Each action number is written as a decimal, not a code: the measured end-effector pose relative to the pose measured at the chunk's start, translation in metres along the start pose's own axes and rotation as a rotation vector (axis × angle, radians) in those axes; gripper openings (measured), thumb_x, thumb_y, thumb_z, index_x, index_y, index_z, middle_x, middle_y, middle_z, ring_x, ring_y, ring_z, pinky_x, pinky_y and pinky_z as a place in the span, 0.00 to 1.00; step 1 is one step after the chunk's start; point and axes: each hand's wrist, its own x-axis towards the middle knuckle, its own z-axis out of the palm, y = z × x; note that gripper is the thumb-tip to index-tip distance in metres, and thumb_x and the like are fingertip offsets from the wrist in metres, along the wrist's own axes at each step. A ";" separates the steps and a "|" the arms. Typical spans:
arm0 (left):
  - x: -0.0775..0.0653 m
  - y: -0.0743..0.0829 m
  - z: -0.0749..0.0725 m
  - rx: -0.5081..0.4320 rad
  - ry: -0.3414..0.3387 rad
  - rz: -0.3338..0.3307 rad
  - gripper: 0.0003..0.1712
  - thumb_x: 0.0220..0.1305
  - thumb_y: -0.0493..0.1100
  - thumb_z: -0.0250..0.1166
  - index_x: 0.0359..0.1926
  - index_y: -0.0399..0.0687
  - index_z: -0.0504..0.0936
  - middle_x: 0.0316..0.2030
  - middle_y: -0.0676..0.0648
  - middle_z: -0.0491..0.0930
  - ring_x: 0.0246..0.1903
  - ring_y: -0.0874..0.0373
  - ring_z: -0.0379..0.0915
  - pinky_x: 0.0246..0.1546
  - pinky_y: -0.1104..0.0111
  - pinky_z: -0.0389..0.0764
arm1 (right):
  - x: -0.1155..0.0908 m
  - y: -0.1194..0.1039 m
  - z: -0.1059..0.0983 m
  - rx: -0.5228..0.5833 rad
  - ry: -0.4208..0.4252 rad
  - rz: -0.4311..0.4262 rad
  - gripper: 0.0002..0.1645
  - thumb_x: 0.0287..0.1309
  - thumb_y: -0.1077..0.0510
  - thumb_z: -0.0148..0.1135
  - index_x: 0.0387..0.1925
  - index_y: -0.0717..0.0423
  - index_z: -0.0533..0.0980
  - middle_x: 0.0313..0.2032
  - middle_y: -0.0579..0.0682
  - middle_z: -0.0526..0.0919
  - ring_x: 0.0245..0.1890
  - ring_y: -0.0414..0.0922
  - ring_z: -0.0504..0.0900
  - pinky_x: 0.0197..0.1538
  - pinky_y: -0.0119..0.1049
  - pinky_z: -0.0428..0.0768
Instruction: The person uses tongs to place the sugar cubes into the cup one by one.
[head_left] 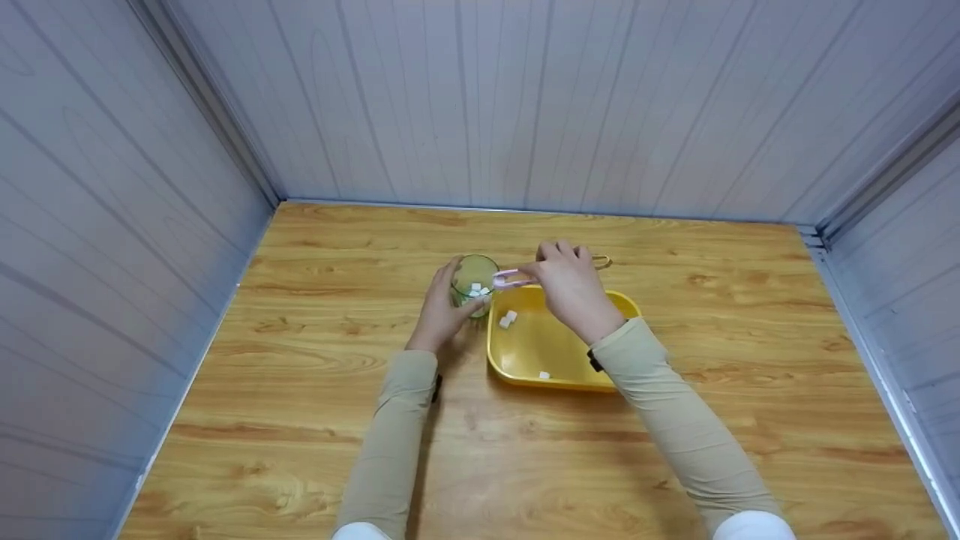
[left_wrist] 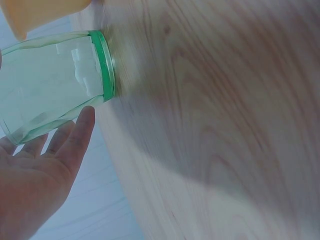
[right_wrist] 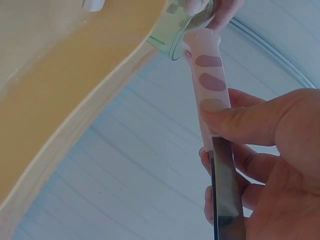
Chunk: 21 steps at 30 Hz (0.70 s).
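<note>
A clear green-tinted glass (head_left: 474, 267) holds several small white cubes (head_left: 476, 289). My left hand (head_left: 438, 311) grips it from the left, with thumb and fingers on opposite sides; in the left wrist view, fingers (left_wrist: 82, 132) lie along its wall. My right hand (head_left: 574, 289) pinches metal tongs with pink tips (head_left: 510, 277), thumb on the pink part (right_wrist: 212, 80) in the right wrist view. The tips are beside the glass's right rim, and something small and white shows between them. Below the right hand is a yellow tray (head_left: 536, 349) with a few white cubes (head_left: 508, 319).
The tray stands just right of the glass on a wood-grain table (head_left: 315, 360). Pale panel walls (head_left: 480, 105) close in the back and both sides. The right forearm (head_left: 682, 420) crosses over the tray's right side.
</note>
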 end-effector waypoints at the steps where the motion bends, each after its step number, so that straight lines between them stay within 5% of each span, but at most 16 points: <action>1: 0.000 0.000 0.000 0.003 0.000 -0.001 0.49 0.56 0.49 0.72 0.73 0.48 0.56 0.66 0.43 0.63 0.66 0.53 0.56 0.67 0.60 0.56 | 0.001 -0.001 0.000 0.001 -0.005 -0.001 0.22 0.61 0.65 0.61 0.51 0.40 0.82 0.38 0.49 0.74 0.41 0.50 0.69 0.42 0.47 0.66; 11: 0.000 0.001 0.000 0.005 -0.004 -0.012 0.49 0.56 0.52 0.71 0.73 0.50 0.56 0.66 0.45 0.62 0.66 0.53 0.55 0.67 0.60 0.57 | 0.006 -0.006 0.008 0.014 0.036 -0.019 0.23 0.61 0.66 0.60 0.52 0.40 0.81 0.39 0.50 0.74 0.41 0.49 0.68 0.41 0.46 0.65; 21: 0.001 0.000 0.001 0.014 -0.003 -0.024 0.50 0.55 0.52 0.71 0.73 0.51 0.55 0.67 0.45 0.61 0.66 0.50 0.56 0.67 0.59 0.57 | 0.011 -0.007 0.013 0.021 -0.009 0.006 0.27 0.61 0.69 0.59 0.54 0.38 0.80 0.39 0.49 0.73 0.41 0.49 0.66 0.41 0.46 0.63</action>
